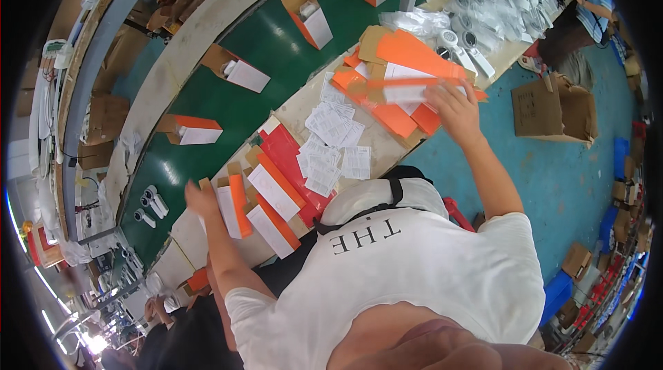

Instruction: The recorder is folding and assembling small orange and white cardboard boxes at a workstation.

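My right hand point(452, 106) is at the stack of flattened orange-and-white cartons point(397, 118), its fingers closed on the end of a carton point(404, 93) on top. Over to the left, my left hand point(200, 198) is smeared by motion at the near edge of the green belt. It is beside an upright orange-and-white box point(235, 210), and whether it holds anything is hidden. Two more such boxes, one a white-faced box point(275, 190) and the other a lower box point(273, 230), stand close by. Printed leaflets point(335, 128) lie loosely spread between my hands.
Open boxes with white items inside, such as one box point(314, 24), stand along the green belt point(186, 87). Bagged white handheld devices point(497, 4) are heaped at the bench's far right. A red sheet point(286, 156) lies by the leaflets. A cardboard carton point(542, 111) sits on the floor.
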Motion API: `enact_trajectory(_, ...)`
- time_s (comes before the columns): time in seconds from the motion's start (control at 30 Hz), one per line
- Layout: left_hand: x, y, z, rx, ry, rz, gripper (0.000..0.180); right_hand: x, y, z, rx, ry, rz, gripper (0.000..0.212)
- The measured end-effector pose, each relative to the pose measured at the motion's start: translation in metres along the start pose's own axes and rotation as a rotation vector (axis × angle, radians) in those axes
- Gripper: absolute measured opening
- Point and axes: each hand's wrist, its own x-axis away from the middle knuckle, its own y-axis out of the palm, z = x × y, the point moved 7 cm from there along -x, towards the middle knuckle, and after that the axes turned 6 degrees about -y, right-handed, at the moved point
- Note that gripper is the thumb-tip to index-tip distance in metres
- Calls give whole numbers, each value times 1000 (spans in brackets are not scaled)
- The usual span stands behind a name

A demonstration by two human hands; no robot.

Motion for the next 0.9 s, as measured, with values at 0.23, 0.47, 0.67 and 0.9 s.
enact_trajectory(0.23,48,-123,337,1722,305,-1445,57,-56,-72,-114,-340,-654,375,17)
enact_trajectory(0.47,38,-169,319,1855,0,-947,40,-75,21,-80,-1610,629,326,66)
enact_trajectory(0.67,72,-227,287,1168,272,-24,35,-103,65,-140,-1902,794,-21,72)
enact_trajectory(0.9,91,-193,270,1501,-157,-388,35,-118,67,-158,-1853,610,80,65)
